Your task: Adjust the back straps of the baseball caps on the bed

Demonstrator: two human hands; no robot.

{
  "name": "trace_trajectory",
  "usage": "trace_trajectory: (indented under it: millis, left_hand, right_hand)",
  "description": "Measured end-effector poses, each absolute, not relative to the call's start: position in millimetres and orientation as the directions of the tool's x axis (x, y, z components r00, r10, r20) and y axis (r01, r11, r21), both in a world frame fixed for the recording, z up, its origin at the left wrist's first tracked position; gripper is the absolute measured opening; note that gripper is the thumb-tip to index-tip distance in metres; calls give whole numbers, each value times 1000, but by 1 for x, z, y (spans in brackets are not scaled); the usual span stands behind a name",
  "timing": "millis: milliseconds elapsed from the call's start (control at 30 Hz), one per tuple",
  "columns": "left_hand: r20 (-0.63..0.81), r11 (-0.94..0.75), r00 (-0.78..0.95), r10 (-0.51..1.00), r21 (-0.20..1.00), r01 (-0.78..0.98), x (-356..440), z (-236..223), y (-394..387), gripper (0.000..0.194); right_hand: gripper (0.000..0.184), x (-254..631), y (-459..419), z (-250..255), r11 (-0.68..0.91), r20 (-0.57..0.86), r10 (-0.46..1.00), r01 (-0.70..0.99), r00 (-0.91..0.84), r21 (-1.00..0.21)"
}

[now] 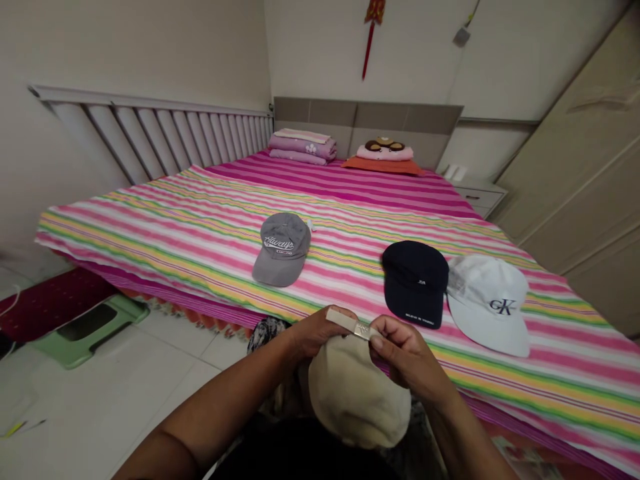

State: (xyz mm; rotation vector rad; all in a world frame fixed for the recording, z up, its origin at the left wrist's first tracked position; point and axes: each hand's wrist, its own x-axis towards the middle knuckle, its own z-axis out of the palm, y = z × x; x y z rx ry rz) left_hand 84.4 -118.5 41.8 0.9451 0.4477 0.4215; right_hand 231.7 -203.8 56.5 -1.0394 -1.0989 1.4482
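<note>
Close to my body is a beige baseball cap (357, 393), its back strap (341, 323) turned up toward me with a metal buckle (362, 330) on it. My left hand (323, 330) is closed on the strap's left part, its fingers partly hidden behind. At the buckle, my right hand (403, 350) pinches the strap's right end between thumb and fingers. Beyond my hands on the bed lie a grey cap (284, 250) with white lettering, a dark navy cap (416, 283), and a white cap (489, 303) touching the navy one.
A striped sheet (220, 220) covers the bed. Folded purple bedding (303, 147) and a pink pillow pile (384, 157) sit by the headboard (320, 113). A green stool (95, 330) stands on the tiled floor at left. Right of the bed is a white nightstand (480, 195).
</note>
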Motion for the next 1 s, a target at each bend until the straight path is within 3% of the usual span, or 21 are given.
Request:
trace_trajectory:
  millis: [167, 300, 533, 633, 833, 900, 1000]
  left_hand:
    - [-157, 451, 814, 559, 881, -140, 85, 37, -123, 27]
    - [-150, 472, 771, 619, 856, -212, 81, 40, -123, 32]
    - [-104, 460, 731, 674, 834, -306, 73, 45, -115, 30]
    - [-105, 456, 691, 715, 820, -347, 70, 47, -113, 30]
    - [-111, 471, 624, 774, 760, -448, 60, 49, -101, 27]
    - [-133, 475, 604, 786, 755, -452, 53, 50, -95, 25]
    - [-150, 483, 624, 767, 774, -409, 39, 51, -84, 21]
  right_hand:
    - [22, 229, -205, 61, -58, -42, 994, -164, -99, -985]
    - [24, 230, -204, 66, -49, -55, 998, -127, 38, -991]
    - [21, 242, -196, 63, 97, -31, 969, -495, 244, -863]
    - [17, 251, -195, 58, 81, -12, 988, -575, 157, -814]
    - [37, 248, -204, 23, -327, -199, 921, -387, -336, -862]
    - [35, 242, -206, 14, -367, -218, 903, -401, -369, -839]
    - [36, 235, -204, 13, -294, -200, 952, -517, -230, -804]
